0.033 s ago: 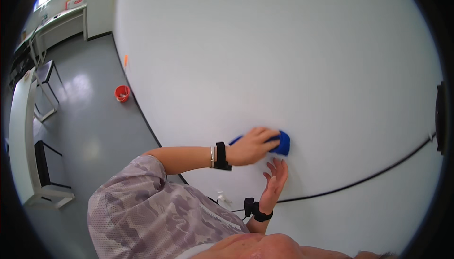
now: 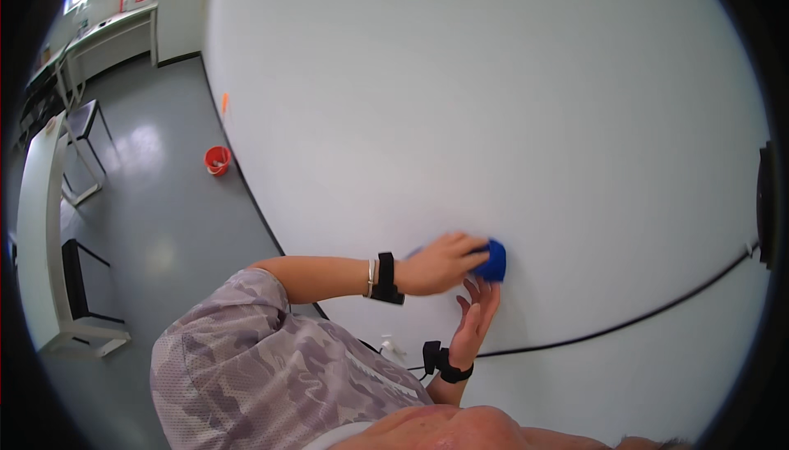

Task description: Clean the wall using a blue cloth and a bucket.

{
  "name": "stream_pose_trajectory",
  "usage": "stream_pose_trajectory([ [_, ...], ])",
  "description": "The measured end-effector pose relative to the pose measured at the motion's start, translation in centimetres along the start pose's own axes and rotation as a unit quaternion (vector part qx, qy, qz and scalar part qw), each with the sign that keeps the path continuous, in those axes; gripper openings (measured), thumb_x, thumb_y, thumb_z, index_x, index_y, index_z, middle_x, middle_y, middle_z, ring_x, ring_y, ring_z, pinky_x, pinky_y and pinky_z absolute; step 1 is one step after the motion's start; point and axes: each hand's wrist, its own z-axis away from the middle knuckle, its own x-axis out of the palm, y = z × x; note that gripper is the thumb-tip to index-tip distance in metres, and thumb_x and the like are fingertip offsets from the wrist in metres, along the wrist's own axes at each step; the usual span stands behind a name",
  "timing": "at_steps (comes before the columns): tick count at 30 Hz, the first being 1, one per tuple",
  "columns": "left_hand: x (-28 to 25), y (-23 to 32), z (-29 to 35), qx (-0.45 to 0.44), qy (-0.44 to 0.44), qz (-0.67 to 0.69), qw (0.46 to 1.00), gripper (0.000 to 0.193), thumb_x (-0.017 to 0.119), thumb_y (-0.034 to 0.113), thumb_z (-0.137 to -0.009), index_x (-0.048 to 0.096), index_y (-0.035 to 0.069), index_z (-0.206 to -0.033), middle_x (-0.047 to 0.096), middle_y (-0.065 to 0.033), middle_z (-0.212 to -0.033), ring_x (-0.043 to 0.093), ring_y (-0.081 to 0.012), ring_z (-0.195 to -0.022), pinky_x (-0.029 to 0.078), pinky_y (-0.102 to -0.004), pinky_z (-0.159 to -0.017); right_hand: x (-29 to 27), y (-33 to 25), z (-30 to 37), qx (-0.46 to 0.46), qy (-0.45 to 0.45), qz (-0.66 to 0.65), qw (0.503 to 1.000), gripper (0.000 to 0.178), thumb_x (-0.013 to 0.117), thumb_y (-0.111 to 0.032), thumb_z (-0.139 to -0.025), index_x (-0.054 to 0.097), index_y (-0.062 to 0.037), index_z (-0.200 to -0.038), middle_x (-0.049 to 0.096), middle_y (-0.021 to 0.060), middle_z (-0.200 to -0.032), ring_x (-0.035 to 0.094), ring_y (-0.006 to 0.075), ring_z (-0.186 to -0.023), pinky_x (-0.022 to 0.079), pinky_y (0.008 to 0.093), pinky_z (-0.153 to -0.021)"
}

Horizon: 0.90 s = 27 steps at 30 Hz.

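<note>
My left hand (image 2: pixel 442 264) is pressed flat over a blue cloth (image 2: pixel 493 262) on a large white wall (image 2: pixel 493 105). Its fingers reach to the right and curl over the cloth, which shows past the fingertips. Just below, my right hand (image 2: pixel 477 318) is raised with its fingers stretched upward and nothing held. Its fingertips come up to the cloth's lower edge; whether they touch it I cannot tell. Each wrist wears a black strap, and a silvery band also circles the left one.
A black cable (image 2: pixel 608 328) runs along the wall, with a white plug (image 2: pixel 392 346) near my body. A red bucket (image 2: pixel 217 161) stands on the grey floor (image 2: pixel 173 203) by the wall's base. A white table (image 2: pixel 41 228) and dark-seated chairs are at the left. An orange mark (image 2: pixel 224 103) shows on the wall.
My left hand and the cloth have moved slightly down, bringing the cloth to my right fingertips. The right hand has barely moved, and the view has shifted a little.
</note>
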Motion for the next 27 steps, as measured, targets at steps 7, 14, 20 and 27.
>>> stream_pose_trajectory([
  [7, -12.3, -2.1, 7.9, -0.051, -0.156, 0.051, 0.985, 0.054, 0.068, 0.010, -0.080, 0.048, 0.008, -0.131, 0.040, -0.0172, -0.141, 0.046, -0.0345, -0.122, 0.039, -0.0438, -0.101, 12.4, 2.1, -2.6, 0.085, 0.158, -0.064, 0.982, 0.042, 0.048, -0.019, -0.100, 0.039, 0.0018, -0.135, 0.052, 0.0134, -0.128, 0.051, 0.0231, -0.116, 0.040, 0.0364, -0.100],
  [14, -27.5, -7.6, 23.6, -0.391, 0.048, 0.160, 0.905, 0.025, 0.056, 0.000, -0.091, 0.063, 0.004, -0.114, 0.067, -0.0088, -0.109, 0.065, -0.0179, -0.096, 0.052, -0.0301, -0.086, 15.7, 0.9, -9.9, -0.189, 0.411, 0.205, 0.868, 0.047, 0.058, -0.020, -0.096, 0.038, 0.0029, -0.131, 0.051, 0.0173, -0.121, 0.057, 0.0273, -0.101, 0.049, 0.0377, -0.085],
  [20, -36.7, -7.1, 35.7, -0.524, 0.306, 0.066, 0.792, 0.020, 0.046, -0.005, -0.083, 0.062, -0.003, -0.095, 0.064, -0.0059, -0.088, 0.058, -0.0126, -0.081, 0.048, -0.0252, -0.077, 19.2, 3.4, -13.7, -0.284, 0.468, 0.385, 0.743, 0.030, 0.058, -0.009, -0.091, 0.051, -0.0012, -0.120, 0.046, 0.0160, -0.118, 0.046, 0.0321, -0.108, 0.040, 0.0434, -0.094],
  [27, -39.1, -9.3, 36.8, -0.560, 0.385, 0.075, 0.730, 0.019, 0.044, -0.005, -0.082, 0.061, -0.001, -0.090, 0.060, -0.0035, -0.083, 0.054, -0.0104, -0.077, 0.044, -0.0240, -0.072, 18.1, 3.5, -11.7, -0.294, 0.445, 0.353, 0.769, 0.041, 0.054, -0.026, -0.095, 0.048, 0.0031, -0.123, 0.043, 0.0170, -0.120, 0.048, 0.0318, -0.110, 0.040, 0.0443, -0.096],
])
